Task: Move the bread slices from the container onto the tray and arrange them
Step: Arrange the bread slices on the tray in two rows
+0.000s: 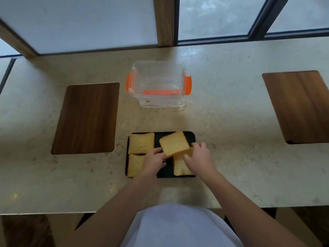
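Both hands, left [154, 160] and right [200, 158], pinch a tilted slice [174, 143] by its near corners over the tray [164, 172]. Three slices lie on the tray. The container [158, 84] behind looks empty on the worktop [231, 122].

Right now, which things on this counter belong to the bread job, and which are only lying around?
Belong to the job:
clear container, no slices left in it
black tray
three flat bread slices
tilted slice, held by left hand and right hand

Only lying around:
left wooden board
right wooden board
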`<control>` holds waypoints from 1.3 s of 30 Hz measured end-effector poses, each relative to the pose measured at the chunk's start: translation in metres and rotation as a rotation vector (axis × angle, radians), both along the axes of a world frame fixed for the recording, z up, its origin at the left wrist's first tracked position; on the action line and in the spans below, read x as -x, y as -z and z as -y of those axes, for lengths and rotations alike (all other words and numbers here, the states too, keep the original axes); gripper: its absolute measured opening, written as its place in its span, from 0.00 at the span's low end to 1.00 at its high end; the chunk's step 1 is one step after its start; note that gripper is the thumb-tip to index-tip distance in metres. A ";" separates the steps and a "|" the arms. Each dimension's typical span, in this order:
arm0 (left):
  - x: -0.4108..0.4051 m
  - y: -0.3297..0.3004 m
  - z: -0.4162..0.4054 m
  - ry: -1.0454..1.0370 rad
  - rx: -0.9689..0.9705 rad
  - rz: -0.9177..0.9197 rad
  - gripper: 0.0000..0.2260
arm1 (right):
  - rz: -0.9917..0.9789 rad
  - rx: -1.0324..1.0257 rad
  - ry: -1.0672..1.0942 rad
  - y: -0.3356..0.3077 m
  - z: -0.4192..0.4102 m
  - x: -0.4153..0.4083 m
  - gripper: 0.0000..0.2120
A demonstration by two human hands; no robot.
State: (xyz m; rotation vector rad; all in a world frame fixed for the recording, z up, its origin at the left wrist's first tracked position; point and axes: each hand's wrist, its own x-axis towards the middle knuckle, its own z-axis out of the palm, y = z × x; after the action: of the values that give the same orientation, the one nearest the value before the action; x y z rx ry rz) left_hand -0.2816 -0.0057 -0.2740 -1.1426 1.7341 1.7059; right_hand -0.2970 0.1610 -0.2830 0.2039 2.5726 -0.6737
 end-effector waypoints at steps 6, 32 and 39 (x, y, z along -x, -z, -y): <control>-0.009 -0.004 -0.006 -0.109 -0.117 0.174 0.09 | 0.034 -0.143 -0.067 0.008 0.001 0.006 0.23; -0.027 0.005 0.010 0.405 0.045 0.154 0.17 | 0.586 0.717 0.562 -0.010 -0.029 -0.051 0.11; -0.022 0.004 0.016 0.485 0.118 0.054 0.15 | 0.322 0.223 0.170 -0.001 -0.015 -0.043 0.07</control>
State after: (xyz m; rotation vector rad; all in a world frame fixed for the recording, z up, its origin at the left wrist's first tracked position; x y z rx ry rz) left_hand -0.2593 -0.0221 -0.2777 -0.7222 1.9044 1.2818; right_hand -0.2536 0.1756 -0.2817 0.4236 2.1724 -0.9032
